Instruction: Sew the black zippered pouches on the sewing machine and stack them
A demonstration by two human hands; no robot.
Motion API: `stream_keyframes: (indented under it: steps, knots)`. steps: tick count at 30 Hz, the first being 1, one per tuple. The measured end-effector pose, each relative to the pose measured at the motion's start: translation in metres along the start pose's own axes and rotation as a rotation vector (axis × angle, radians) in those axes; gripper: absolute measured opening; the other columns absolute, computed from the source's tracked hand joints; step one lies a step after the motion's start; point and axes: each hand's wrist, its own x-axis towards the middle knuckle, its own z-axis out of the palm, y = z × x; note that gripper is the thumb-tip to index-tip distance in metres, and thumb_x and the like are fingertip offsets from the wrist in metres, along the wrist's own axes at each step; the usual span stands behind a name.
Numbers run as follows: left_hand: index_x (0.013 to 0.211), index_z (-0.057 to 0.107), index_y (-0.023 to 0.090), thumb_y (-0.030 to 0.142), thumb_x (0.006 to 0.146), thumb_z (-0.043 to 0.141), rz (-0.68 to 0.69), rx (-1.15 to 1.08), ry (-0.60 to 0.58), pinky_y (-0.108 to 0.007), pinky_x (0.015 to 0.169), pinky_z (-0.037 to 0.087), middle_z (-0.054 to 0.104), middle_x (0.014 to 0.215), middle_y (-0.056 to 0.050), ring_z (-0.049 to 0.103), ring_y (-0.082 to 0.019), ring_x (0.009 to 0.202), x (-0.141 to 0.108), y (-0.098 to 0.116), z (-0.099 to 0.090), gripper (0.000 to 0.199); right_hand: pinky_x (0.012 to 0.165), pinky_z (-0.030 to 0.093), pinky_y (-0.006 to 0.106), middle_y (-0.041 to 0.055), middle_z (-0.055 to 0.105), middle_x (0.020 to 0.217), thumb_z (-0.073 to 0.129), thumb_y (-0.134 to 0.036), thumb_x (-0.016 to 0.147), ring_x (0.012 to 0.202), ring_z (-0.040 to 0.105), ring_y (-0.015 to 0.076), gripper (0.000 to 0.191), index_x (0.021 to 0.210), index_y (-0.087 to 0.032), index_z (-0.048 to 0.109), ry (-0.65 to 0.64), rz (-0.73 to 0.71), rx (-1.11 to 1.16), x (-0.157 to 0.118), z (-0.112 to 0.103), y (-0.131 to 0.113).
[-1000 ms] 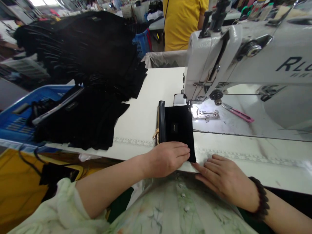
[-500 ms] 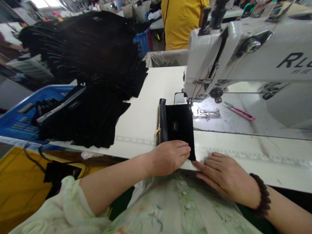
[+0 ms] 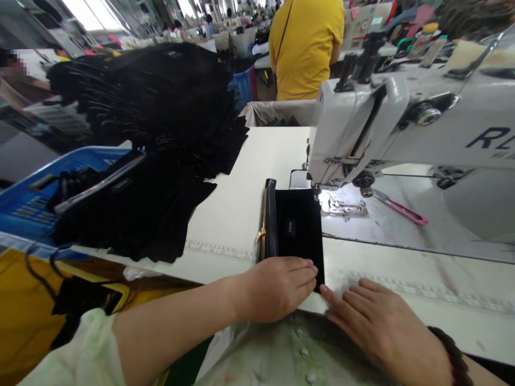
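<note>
R hand [image 3: 374,316] comes in from lower R, wrist w/ dark bracelet [image 3: 448,343], palm down, fingers loosely spread, not gripping; index fingertip at near R corner of black pouch [image 3: 300,246]. L forearm angles in from lower L; L hand [image 3: 277,289] lies palm down over pouch's near end, fingers straight & pressed together, thumb hidden. Pouch lies flat on white surface [image 3: 229,214], btwn L hand & sewing machine [image 3: 358,134]; gold zipper [image 3: 263,228] along L side, far R corner by presser foot [image 3: 316,192]. Pink-handled snips [image 3: 406,213] lie R of the foot. Off L: blue basket [image 3: 24,201], big black fabric pile [image 3: 161,102]. Farther back, person in yellow top [image 3: 303,48].
</note>
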Motion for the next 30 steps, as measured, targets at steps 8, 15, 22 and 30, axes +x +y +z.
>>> stream_keyframes:
  steps: [8, 15, 22, 30]
  knots:
    - [0.1, 0.06, 0.005, 0.013, 0.085, 0.035, -0.028, 0.016, 0.001, -0.027, 0.096, 0.039, 0.059, 0.108, -0.01, 0.052, -0.018, 0.103, 0.003, -0.017, 0.003, 0.03, 0.054, 0.029, 0.033, 0.0011, 0.053, 0.057, 0.034, -0.017, 0.087, 0.05, 0.047, 0.0148, 0.027, 0.101, -0.004, 0.053, -0.066, 0.016, -0.105, 0.009, 0.004, 0.013]
    - [0.098, 0.061, 0.006, 0.01, 0.084, 0.036, -0.026, 0.049, 0.066, -0.027, 0.093, 0.04, 0.061, 0.105, -0.008, 0.054, -0.017, 0.1, 0.01, -0.037, 0.011, 0.029, 0.053, 0.027, 0.033, -0.0001, 0.052, 0.056, 0.035, -0.018, 0.086, 0.048, 0.047, 0.016, 0.027, 0.103, -0.006, 0.052, -0.139, -0.01, -0.193, 0.019, 0.005, 0.03]
    - [0.095, 0.062, 0.007, 0.011, 0.084, 0.036, -0.006, 0.069, 0.094, -0.025, 0.093, 0.04, 0.063, 0.103, -0.006, 0.055, -0.016, 0.099, 0.017, -0.057, 0.016, 0.029, 0.054, 0.027, 0.032, -0.0013, 0.055, 0.057, 0.041, -0.018, 0.084, 0.048, 0.05, 0.0139, 0.019, 0.095, -0.011, 0.055, -0.214, 0.005, -0.176, 0.033, 0.002, 0.049]
    - [0.102, 0.058, 0.008, 0.013, 0.083, 0.042, -0.013, 0.105, 0.0, -0.024, 0.098, 0.036, 0.059, 0.111, -0.005, 0.05, -0.014, 0.106, 0.023, -0.079, 0.022, 0.026, 0.055, 0.028, 0.031, -0.0001, 0.058, 0.056, 0.029, -0.02, 0.09, 0.048, 0.053, 0.0134, 0.031, 0.092, -0.012, 0.058, -0.119, 0.06, -0.203, 0.044, 0.009, 0.066]
